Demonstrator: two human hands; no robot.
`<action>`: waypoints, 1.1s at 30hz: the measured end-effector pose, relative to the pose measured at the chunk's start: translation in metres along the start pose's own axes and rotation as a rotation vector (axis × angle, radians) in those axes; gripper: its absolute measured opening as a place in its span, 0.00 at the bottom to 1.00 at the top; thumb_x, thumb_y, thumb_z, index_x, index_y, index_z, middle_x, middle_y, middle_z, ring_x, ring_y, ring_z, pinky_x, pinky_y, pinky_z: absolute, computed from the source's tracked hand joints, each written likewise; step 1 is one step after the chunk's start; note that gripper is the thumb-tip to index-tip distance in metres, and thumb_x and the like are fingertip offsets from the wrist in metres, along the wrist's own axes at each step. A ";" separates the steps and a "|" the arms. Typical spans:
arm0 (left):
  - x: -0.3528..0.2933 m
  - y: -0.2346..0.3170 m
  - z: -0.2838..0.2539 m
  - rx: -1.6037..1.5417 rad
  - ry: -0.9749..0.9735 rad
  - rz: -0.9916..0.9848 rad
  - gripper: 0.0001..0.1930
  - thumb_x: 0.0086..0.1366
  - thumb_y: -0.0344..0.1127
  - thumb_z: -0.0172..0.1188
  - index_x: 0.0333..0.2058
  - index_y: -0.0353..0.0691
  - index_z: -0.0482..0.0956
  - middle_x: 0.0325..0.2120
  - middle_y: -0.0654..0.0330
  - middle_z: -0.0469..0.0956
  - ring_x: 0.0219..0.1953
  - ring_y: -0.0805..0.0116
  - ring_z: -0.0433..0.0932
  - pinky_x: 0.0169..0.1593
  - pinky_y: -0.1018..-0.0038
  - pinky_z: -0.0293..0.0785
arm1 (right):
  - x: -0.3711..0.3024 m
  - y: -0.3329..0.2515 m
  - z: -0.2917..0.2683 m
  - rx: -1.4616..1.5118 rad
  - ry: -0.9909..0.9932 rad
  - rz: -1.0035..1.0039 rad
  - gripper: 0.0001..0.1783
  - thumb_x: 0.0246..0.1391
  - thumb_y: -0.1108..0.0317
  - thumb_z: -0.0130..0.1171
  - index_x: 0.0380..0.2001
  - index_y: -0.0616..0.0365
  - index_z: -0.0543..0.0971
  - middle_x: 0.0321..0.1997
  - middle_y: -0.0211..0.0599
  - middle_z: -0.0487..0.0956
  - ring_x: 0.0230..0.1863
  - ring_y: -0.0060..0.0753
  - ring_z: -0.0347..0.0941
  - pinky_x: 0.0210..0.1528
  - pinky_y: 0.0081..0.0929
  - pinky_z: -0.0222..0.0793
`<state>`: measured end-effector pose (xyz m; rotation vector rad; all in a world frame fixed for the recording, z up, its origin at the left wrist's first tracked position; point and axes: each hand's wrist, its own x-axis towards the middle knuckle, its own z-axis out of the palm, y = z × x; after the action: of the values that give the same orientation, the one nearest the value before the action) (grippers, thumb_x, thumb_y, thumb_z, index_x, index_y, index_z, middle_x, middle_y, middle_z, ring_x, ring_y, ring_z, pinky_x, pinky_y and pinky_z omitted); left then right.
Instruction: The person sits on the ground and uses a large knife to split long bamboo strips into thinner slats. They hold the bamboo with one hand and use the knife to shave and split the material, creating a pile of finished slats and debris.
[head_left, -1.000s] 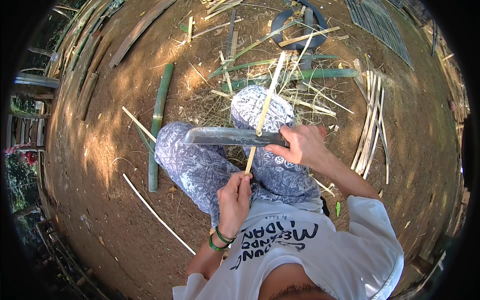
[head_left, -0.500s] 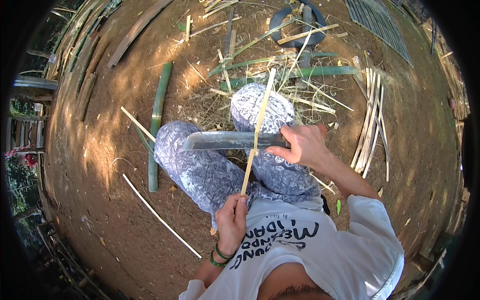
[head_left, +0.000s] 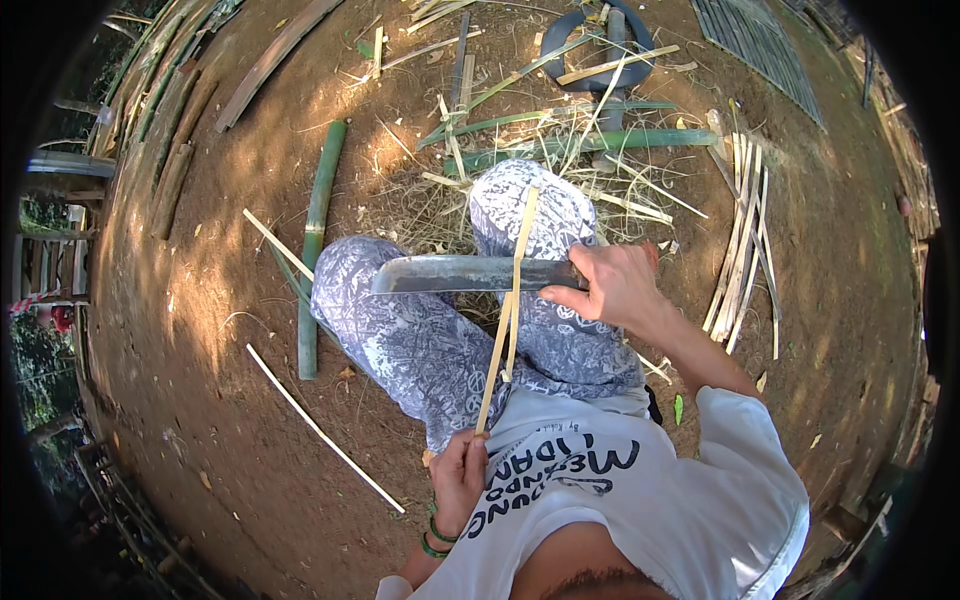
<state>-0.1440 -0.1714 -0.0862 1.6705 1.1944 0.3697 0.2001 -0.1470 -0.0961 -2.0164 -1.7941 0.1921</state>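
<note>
My right hand (head_left: 618, 288) is closed round the grip of a machete (head_left: 440, 274), whose blade points left across my knees; the fingers hide most of the handle. Low by my waist, my left hand (head_left: 460, 480) pinches the near end of a thin pale bamboo strip (head_left: 491, 380). This strip runs up to the blade's near edge. A split layer of bamboo (head_left: 525, 225) lies over the blade, its far part above my right knee and its loose near end hanging beside the held strip.
A green bamboo pole (head_left: 318, 215) lies left of my legs, near a loose pale strip (head_left: 320, 430). Beyond my knees are shavings (head_left: 415, 205), another green pole (head_left: 660, 139) and a black ring-shaped object (head_left: 552, 62). Several long strips (head_left: 742, 240) are bunched at right.
My left hand has drawn the strip down toward my waist. The split layer now extends farther on the near side of the blade, while the machete stays almost in place.
</note>
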 end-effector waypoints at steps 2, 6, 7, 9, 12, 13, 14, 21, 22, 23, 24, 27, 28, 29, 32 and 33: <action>-0.001 -0.001 -0.003 0.010 0.005 -0.002 0.05 0.70 0.27 0.56 0.39 0.33 0.80 0.16 0.63 0.73 0.17 0.79 0.70 0.23 0.79 0.66 | 0.004 -0.003 -0.006 -0.051 -0.010 0.001 0.32 0.48 0.36 0.66 0.19 0.56 0.74 0.12 0.39 0.73 0.14 0.43 0.73 0.18 0.42 0.63; -0.020 -0.019 -0.006 0.018 0.024 -0.026 0.06 0.70 0.27 0.56 0.38 0.32 0.80 0.15 0.61 0.73 0.17 0.78 0.71 0.23 0.77 0.66 | 0.002 0.000 -0.003 -0.046 0.000 0.079 0.32 0.47 0.34 0.65 0.20 0.56 0.75 0.11 0.39 0.73 0.15 0.44 0.74 0.19 0.43 0.63; -0.016 -0.014 -0.006 0.025 0.024 -0.055 0.05 0.69 0.28 0.57 0.38 0.32 0.80 0.15 0.60 0.73 0.17 0.77 0.71 0.23 0.75 0.67 | 0.006 0.001 -0.003 -0.048 -0.030 0.110 0.32 0.46 0.33 0.65 0.20 0.55 0.75 0.12 0.37 0.73 0.14 0.44 0.73 0.18 0.43 0.62; -0.025 -0.028 -0.002 0.035 0.057 0.005 0.06 0.70 0.29 0.56 0.37 0.33 0.80 0.13 0.63 0.72 0.16 0.79 0.70 0.22 0.76 0.66 | 0.002 -0.001 -0.002 -0.045 0.003 0.045 0.34 0.48 0.33 0.64 0.19 0.57 0.75 0.11 0.39 0.72 0.13 0.45 0.73 0.17 0.43 0.64; -0.024 -0.029 -0.004 0.050 0.078 0.054 0.07 0.70 0.30 0.56 0.37 0.33 0.80 0.13 0.64 0.72 0.16 0.80 0.69 0.22 0.77 0.65 | 0.000 -0.002 -0.004 -0.046 0.051 -0.009 0.36 0.49 0.31 0.63 0.18 0.58 0.74 0.10 0.39 0.72 0.13 0.45 0.73 0.17 0.41 0.65; -0.023 -0.028 -0.006 0.057 0.084 0.062 0.07 0.70 0.30 0.56 0.37 0.33 0.81 0.13 0.64 0.72 0.17 0.81 0.68 0.22 0.77 0.65 | 0.001 -0.003 -0.005 -0.045 0.067 -0.021 0.36 0.49 0.31 0.62 0.18 0.58 0.74 0.10 0.39 0.72 0.12 0.44 0.72 0.17 0.41 0.65; -0.025 -0.029 -0.005 0.036 0.083 0.040 0.06 0.70 0.30 0.56 0.37 0.33 0.80 0.14 0.61 0.72 0.17 0.78 0.69 0.23 0.76 0.66 | 0.002 -0.001 -0.005 -0.045 0.066 0.011 0.36 0.50 0.31 0.62 0.18 0.59 0.75 0.10 0.38 0.72 0.12 0.42 0.72 0.16 0.40 0.65; -0.094 -0.115 -0.006 0.022 0.138 -0.154 0.06 0.70 0.30 0.57 0.37 0.33 0.79 0.16 0.57 0.74 0.18 0.76 0.70 0.24 0.75 0.68 | 0.013 0.131 -0.096 0.388 0.652 0.658 0.32 0.66 0.40 0.49 0.17 0.55 0.73 0.09 0.19 0.63 0.10 0.15 0.53 0.11 0.24 0.45; -0.084 -0.096 -0.005 -0.027 0.142 -0.190 0.06 0.70 0.30 0.57 0.37 0.33 0.79 0.17 0.57 0.75 0.19 0.76 0.69 0.24 0.75 0.68 | 0.016 0.133 -0.117 0.477 0.731 0.680 0.32 0.65 0.40 0.52 0.17 0.54 0.71 0.09 0.19 0.62 0.08 0.15 0.54 0.10 0.23 0.45; -0.068 -0.077 -0.007 -0.057 0.103 -0.182 0.05 0.70 0.29 0.56 0.37 0.34 0.79 0.17 0.58 0.75 0.18 0.74 0.70 0.24 0.74 0.67 | 0.020 0.129 -0.125 0.503 0.701 0.658 0.31 0.64 0.40 0.54 0.17 0.54 0.71 0.09 0.19 0.62 0.08 0.15 0.54 0.09 0.22 0.46; -0.051 -0.066 -0.008 -0.017 0.111 -0.079 0.04 0.70 0.28 0.57 0.37 0.34 0.79 0.17 0.58 0.74 0.18 0.74 0.70 0.24 0.74 0.67 | 0.022 0.113 -0.128 0.526 0.674 0.640 0.31 0.62 0.40 0.56 0.17 0.54 0.71 0.08 0.19 0.62 0.07 0.16 0.55 0.07 0.21 0.47; -0.015 -0.037 -0.011 0.066 0.121 0.147 0.03 0.68 0.26 0.57 0.37 0.34 0.79 0.16 0.60 0.73 0.17 0.70 0.70 0.23 0.74 0.67 | 0.024 0.072 -0.117 0.767 0.415 0.478 0.24 0.63 0.46 0.57 0.24 0.55 0.75 0.09 0.22 0.67 0.08 0.14 0.62 0.08 0.16 0.55; -0.004 -0.032 -0.013 0.074 0.138 0.169 0.03 0.68 0.26 0.57 0.38 0.34 0.79 0.17 0.59 0.73 0.17 0.71 0.70 0.23 0.74 0.66 | 0.030 0.044 -0.117 0.849 0.324 0.452 0.22 0.63 0.49 0.59 0.29 0.60 0.79 0.09 0.21 0.67 0.08 0.13 0.61 0.09 0.16 0.55; 0.008 -0.027 -0.016 0.081 0.147 0.195 0.03 0.68 0.25 0.57 0.38 0.34 0.79 0.17 0.59 0.73 0.17 0.71 0.70 0.23 0.74 0.66 | 0.036 0.036 -0.107 0.872 0.279 0.345 0.21 0.62 0.51 0.60 0.35 0.63 0.81 0.09 0.22 0.67 0.08 0.13 0.61 0.09 0.16 0.54; 0.041 -0.001 -0.023 0.156 0.189 0.329 0.04 0.67 0.25 0.58 0.40 0.33 0.80 0.20 0.57 0.75 0.19 0.71 0.71 0.24 0.74 0.66 | 0.055 0.009 -0.096 1.111 0.160 0.266 0.15 0.60 0.62 0.62 0.40 0.65 0.82 0.19 0.28 0.76 0.11 0.12 0.65 0.09 0.15 0.53; 0.051 0.006 -0.026 0.176 0.205 0.378 0.05 0.67 0.25 0.59 0.40 0.33 0.80 0.21 0.57 0.75 0.20 0.71 0.71 0.24 0.74 0.66 | 0.063 -0.001 -0.098 1.092 0.160 0.316 0.13 0.59 0.64 0.63 0.39 0.65 0.82 0.20 0.28 0.76 0.11 0.12 0.65 0.08 0.16 0.53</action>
<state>-0.1359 -0.1151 -0.0845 2.0568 1.0780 0.6995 0.2462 -0.1076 0.0037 -1.3962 -0.8886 0.8595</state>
